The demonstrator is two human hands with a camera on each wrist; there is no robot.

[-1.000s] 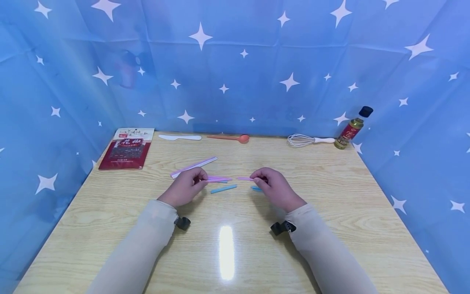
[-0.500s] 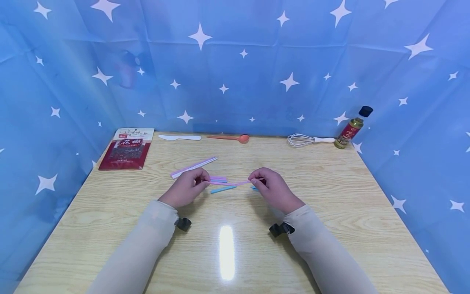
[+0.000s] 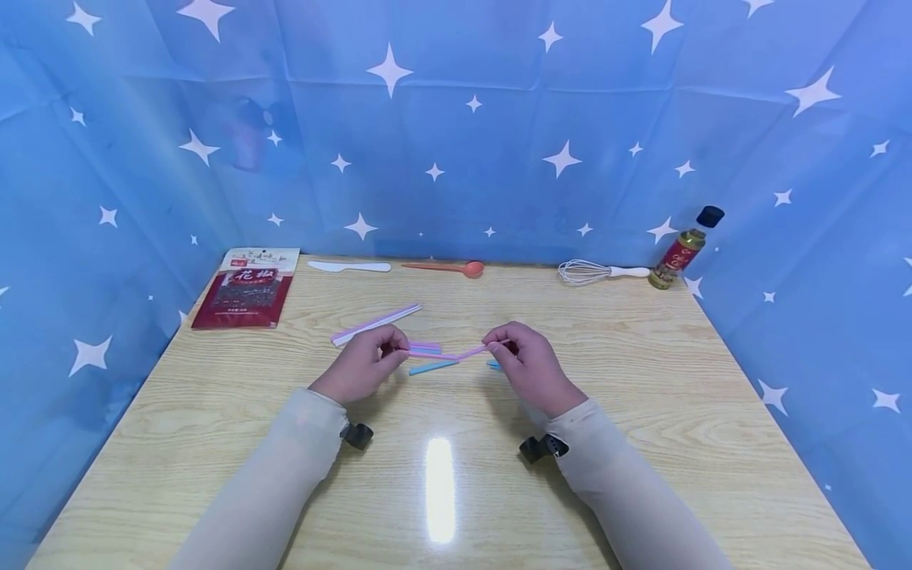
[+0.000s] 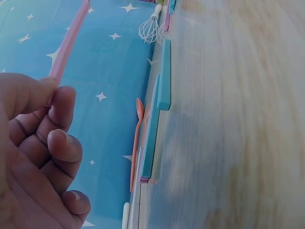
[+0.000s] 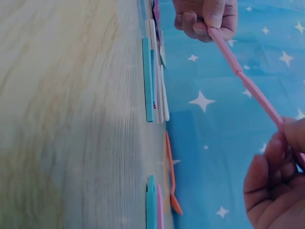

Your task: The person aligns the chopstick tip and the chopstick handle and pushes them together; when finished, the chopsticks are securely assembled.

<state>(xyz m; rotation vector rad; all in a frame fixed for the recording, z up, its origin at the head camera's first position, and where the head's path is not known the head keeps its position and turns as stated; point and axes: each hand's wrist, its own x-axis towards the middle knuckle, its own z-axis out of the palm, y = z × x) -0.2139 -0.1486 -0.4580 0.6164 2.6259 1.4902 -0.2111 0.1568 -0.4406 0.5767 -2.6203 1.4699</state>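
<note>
Holding a pink straw [image 3: 456, 354] between both hands, just above the table [image 3: 641, 396]: left hand [image 3: 359, 362] pinches one end, right hand [image 3: 527, 366] pinches the other. The right wrist view shows a joint mid-span, so it looks like two pieces pushed together.

Risks as I judge them:
- Joint is the weak spot. Any sideways bend or uneven pull likely pops it apart or kinks the straw.
- Pinches sit at the very tips, so a slip drops one end onto the blue straw [image 3: 433, 367] lying just under the pink straw.
- Loose straws [image 3: 375, 323] lie just left of and behind the pink straw; a sweeping left wrist could scatter them.

Whisk [image 3: 602, 271] and bottle [image 3: 685, 248] are well behind it to the right, no threat.
</note>
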